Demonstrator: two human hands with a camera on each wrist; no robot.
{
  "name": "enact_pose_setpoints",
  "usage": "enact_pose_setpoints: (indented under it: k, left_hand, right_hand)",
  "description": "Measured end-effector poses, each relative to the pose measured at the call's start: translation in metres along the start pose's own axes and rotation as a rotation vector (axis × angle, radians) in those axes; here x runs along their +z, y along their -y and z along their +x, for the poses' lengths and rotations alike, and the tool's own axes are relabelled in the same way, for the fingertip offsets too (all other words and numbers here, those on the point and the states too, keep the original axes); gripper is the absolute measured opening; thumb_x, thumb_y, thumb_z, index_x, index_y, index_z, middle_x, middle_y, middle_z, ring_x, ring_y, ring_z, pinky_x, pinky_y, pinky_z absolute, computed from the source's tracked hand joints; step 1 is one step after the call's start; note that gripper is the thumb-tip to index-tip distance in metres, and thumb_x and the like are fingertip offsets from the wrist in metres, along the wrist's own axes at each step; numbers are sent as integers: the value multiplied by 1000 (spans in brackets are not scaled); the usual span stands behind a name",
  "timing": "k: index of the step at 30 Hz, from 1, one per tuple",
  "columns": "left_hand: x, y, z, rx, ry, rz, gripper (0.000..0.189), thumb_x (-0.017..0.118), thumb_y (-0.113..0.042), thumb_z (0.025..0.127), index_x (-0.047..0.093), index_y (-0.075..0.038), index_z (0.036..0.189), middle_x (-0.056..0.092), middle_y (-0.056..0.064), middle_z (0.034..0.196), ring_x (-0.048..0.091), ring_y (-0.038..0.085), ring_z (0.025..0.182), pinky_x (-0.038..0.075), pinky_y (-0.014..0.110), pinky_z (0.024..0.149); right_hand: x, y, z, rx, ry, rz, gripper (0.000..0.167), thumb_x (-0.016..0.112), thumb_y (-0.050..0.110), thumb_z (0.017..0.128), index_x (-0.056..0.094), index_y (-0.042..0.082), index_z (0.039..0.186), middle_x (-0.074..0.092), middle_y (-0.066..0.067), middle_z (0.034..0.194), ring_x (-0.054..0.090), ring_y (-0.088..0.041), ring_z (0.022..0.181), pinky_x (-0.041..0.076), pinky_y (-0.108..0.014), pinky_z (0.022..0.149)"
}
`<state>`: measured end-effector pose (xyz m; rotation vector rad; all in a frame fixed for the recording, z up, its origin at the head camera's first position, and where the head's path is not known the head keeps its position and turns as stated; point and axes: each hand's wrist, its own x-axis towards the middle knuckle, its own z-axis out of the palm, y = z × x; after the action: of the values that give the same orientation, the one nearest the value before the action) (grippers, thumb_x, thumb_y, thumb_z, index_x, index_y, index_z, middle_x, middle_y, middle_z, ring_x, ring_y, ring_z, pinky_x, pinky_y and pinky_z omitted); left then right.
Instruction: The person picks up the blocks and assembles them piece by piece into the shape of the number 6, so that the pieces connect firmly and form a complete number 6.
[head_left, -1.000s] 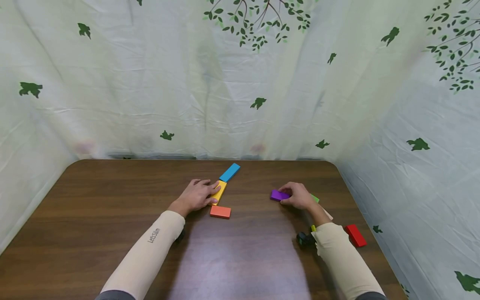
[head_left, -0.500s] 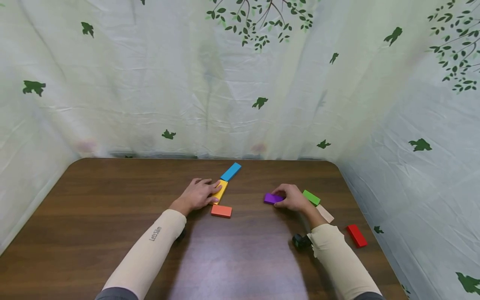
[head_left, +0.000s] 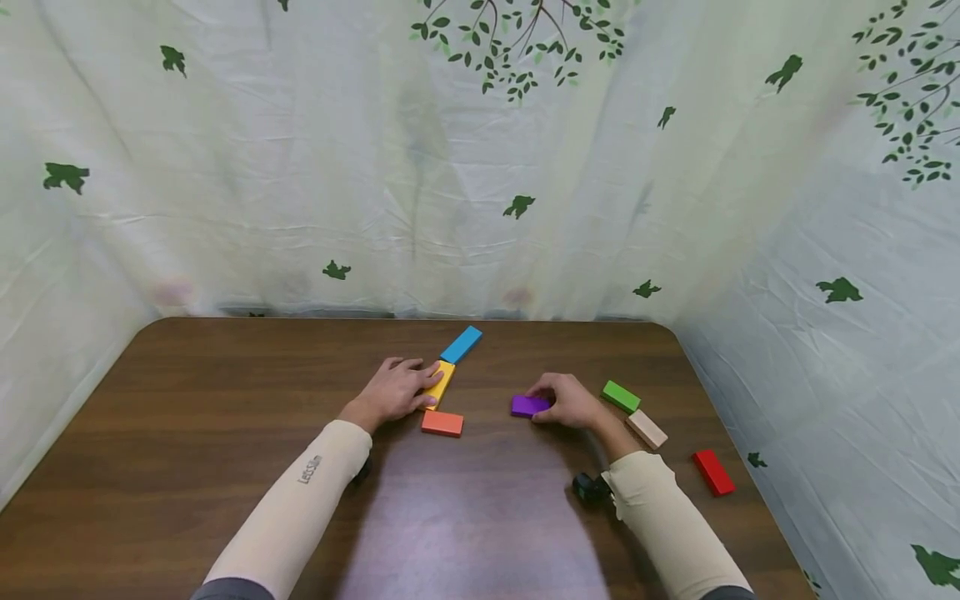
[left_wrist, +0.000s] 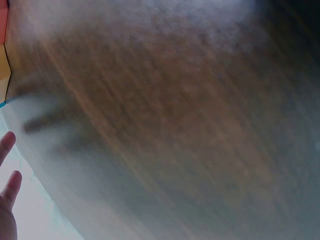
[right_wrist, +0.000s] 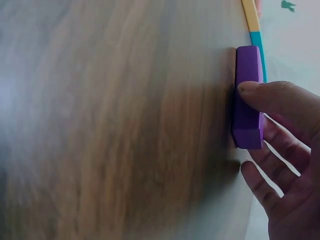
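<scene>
My left hand (head_left: 396, 390) rests on a yellow block (head_left: 446, 379), its index finger and thumb lying across the top. In the left wrist view two other fingers (left_wrist: 11, 189) stretch out straight, apart from the block. A blue block (head_left: 461, 344) meets the yellow one's far end, and an orange-red block (head_left: 442, 424) lies at its near end. To the right, my right hand (head_left: 573, 402) pinches a purple block (head_left: 528, 407) between thumb and fingers. In the right wrist view the thumb presses one long face of the purple block (right_wrist: 248, 110), low over the table.
Right of my right hand lie a green block (head_left: 621, 396), a pale wooden block (head_left: 647, 429) and a red block (head_left: 714, 472). The brown table (head_left: 225, 392) ends at a white curtain (head_left: 300, 208) printed with leaves and birds.
My right hand has moved left with the purple block, bringing it nearer the yellow and orange-red blocks. The green and pale blocks have come into fuller view. My left hand stays put.
</scene>
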<state>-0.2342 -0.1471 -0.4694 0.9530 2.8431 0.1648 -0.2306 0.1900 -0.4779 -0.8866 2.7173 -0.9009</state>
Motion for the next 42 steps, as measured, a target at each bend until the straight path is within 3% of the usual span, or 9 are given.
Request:
enact_pose_setpoints:
  k: [36, 42]
  left_hand:
    - [0, 0, -1, -8, -5, 17, 57, 56, -42, 95, 46, -13, 144, 41, 6, 150, 40, 37, 133, 26, 59, 106]
    - [-1, -1, -1, -11, 2, 11, 58, 56, -41, 95, 45, -13, 145, 40, 6, 150, 39, 38, 134, 26, 58, 107]
  right_hand:
    - [30, 37, 19, -68, 79, 21, 33, 86, 17, 71, 73, 6, 100, 63, 4, 89, 58, -11, 83, 49, -24, 75]
    - [33, 42, 21, -49, 99, 1, 34, 86, 18, 72, 73, 8, 102, 63, 4, 90, 57, -10, 83, 49, -24, 75]
